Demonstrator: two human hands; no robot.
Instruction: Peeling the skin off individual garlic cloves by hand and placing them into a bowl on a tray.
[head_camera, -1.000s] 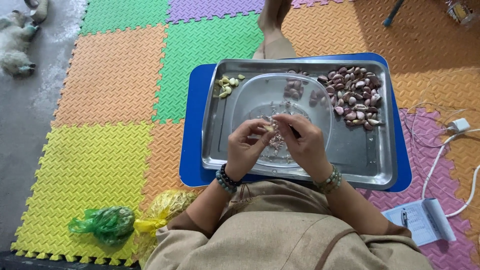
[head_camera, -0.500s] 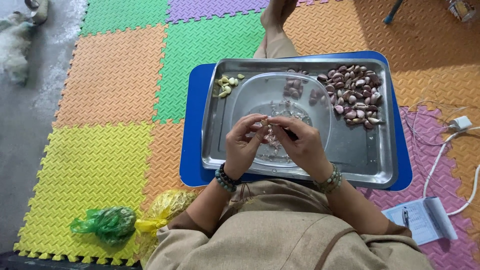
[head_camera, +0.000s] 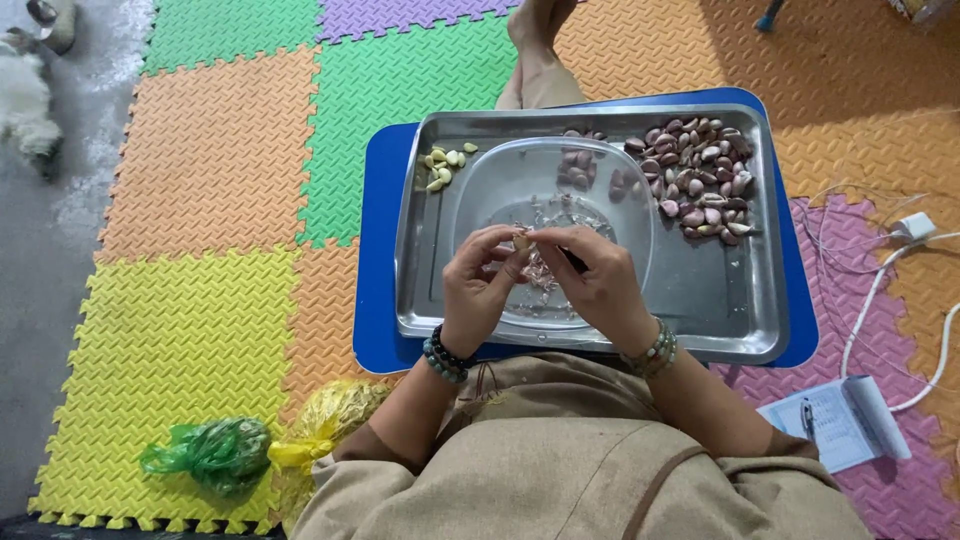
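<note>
Both hands meet over the near middle of the metal tray (head_camera: 735, 300), above a clear plastic bowl (head_camera: 480, 200) that holds scraps of papery skin. The left hand (head_camera: 478, 285) is curled, its thumb and forefinger pinched on a single pale garlic clove (head_camera: 520, 241) — the clove sits right at the fingertips, between the two hands. The right hand (head_camera: 597, 283) is also curled, its fingertips touching the clove from the right side; a thin dark object shows under its fingers, too hidden to identify. Unpeeled purple cloves (head_camera: 695, 180) lie heaped in the tray's far right corner, and a few peeled cloves (head_camera: 443, 165) sit at its far left. The tray rests on a blue board (head_camera: 378, 250) on the foam-mat floor (head_camera: 200, 200).
</note>
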